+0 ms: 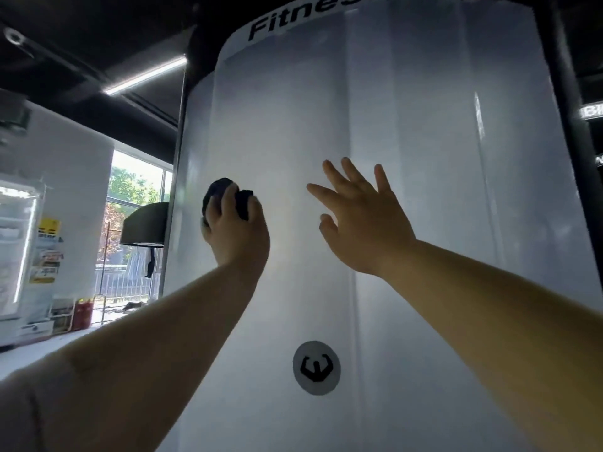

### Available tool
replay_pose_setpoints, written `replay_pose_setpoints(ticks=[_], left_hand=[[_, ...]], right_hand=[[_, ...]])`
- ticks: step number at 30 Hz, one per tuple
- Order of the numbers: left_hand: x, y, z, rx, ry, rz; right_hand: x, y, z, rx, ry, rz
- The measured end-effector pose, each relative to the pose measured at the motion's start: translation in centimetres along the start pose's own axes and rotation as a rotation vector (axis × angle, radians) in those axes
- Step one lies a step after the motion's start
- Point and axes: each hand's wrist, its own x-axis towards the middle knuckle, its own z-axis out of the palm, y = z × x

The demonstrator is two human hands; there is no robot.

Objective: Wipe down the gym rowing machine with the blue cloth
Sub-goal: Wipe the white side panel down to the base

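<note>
Cloth (219,191): gripped in a tight wad by left hand (238,231), against white panel (424,141), centre-left.
Right hand (362,220): was spread, empty.
Risk: wadded cloth might miss patches.

Off to my left, a light strip (145,75) glows on the dark ceiling (81,34). A window (135,168) shows trees (130,190) and a fence (120,285), and a glass case (16,249) stands beside posters (49,252).

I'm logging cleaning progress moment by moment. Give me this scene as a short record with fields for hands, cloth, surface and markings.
left hand: grips the bunched cloth against the white panel
right hand: open, fingers spread, at the panel; contact unclear
cloth: looks dark here
surface: tall, curved, glossy white
markings: black lettering at top, round logo below the hands
</note>
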Motion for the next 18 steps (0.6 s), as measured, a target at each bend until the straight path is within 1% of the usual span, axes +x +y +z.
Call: replay_pose_setpoints(ticks=[2,3,4,5,7,9,10,11,12,13,15,16,17,18], left_hand=[[-2.7,-1.3,-0.8,0.136,-0.179,0.478],[-3.4,-2.5,-1.6,0.204,-0.256,0.663],[-3.1,-4.0,-2.2,0.26,-0.291,0.747],[-2.5,-5.1,-2.6,0.272,-0.288,0.706],[-1.0,-6.0,-3.0,0.211,-0.204,0.42],[0.7,-5.5,-2.4,0.085,-0.089,0.084],[1.4,-4.9,-2.0,0.033,-0.054,-0.056],[1.9,-4.4,-1.8,0.025,-0.046,-0.127],[1.9,-4.3,-1.7,0.068,-0.062,-0.094],[1.5,-4.7,-1.9,0.125,-0.091,0.038],[0.5,-6.8,-3.3,0.192,-0.161,0.422],[0.6,-8.1,-4.1,0.21,-0.189,0.542],[1.4,-9.3,-4.6,0.215,-0.199,0.588],[2.6,-10.2,-4.7,0.208,-0.191,0.552]], right_hand=[[0.1,-0.3,0.4,-0.019,0.03,0.01],[0.3,-0.7,0.7,-0.017,0.056,0.023],[0.6,-1.2,0.7,-0.008,0.076,0.038],[0.8,-1.7,0.8,0.002,0.08,0.044],[1.0,-2.8,1.0,0.019,0.073,0.051],[0.9,-3.9,1.7,0.033,0.065,0.039],[1.0,-4.3,2.1,0.026,0.068,0.032],[1.1,-4.7,2.5,0.013,0.078,0.032],[1.3,-5.0,2.8,0.0,0.094,0.036],[1.7,-5.4,3.0,-0.011,0.106,0.038],[2.7,-6.5,3.3,-0.03,0.11,0.041],[3.2,-7.1,3.5,-0.037,0.104,0.042],[3.8,-7.7,3.8,-0.042,0.1,0.037],[4.4,-8.2,4.0,-0.052,0.098,0.023]])
